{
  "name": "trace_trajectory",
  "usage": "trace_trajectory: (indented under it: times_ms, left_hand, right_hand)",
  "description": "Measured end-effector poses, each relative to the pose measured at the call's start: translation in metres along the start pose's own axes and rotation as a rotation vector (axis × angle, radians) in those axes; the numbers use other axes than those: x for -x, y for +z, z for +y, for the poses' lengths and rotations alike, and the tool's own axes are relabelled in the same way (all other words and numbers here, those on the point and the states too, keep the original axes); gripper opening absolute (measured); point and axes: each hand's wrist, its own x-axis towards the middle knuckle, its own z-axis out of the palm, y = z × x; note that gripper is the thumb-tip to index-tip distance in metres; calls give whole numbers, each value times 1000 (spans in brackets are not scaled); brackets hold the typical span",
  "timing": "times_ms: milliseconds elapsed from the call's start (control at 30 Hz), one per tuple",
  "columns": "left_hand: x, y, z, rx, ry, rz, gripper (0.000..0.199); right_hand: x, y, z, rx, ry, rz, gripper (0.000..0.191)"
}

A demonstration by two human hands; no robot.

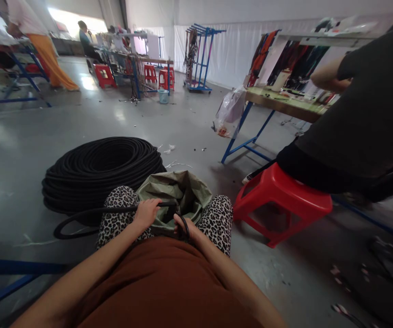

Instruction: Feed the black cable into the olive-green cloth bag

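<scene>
My left hand (147,213) is closed around a thick black cord (119,210), close to its free end. From there the cord runs left over my knee, loops down and leads back towards a large black coil (80,182) on the floor. My right hand (187,226) grips a pair of scissors (184,221) with dark handles; their blades are at the cord's end, and I cannot tell whether they touch it. Below both hands, between my knees, an olive-green woven sack (196,193) stands with its mouth open. Its inside is dark, so its contents are hidden.
Close on my right, a person in dark clothes sits on a red stool (285,191) at a workbench (281,101). A plastic bag (230,109) hangs from the bench's corner. Further back are a blue rack (201,59), tables, red stools and other people. Scraps lie on the floor.
</scene>
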Motion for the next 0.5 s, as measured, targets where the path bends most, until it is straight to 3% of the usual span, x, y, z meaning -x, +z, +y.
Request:
trace_trajectory:
  times_ms: [500]
  left_hand:
    - [1,-3,1,-37,19,-53,31]
  right_hand:
    - [-9,-2,6,60,12,-1,38]
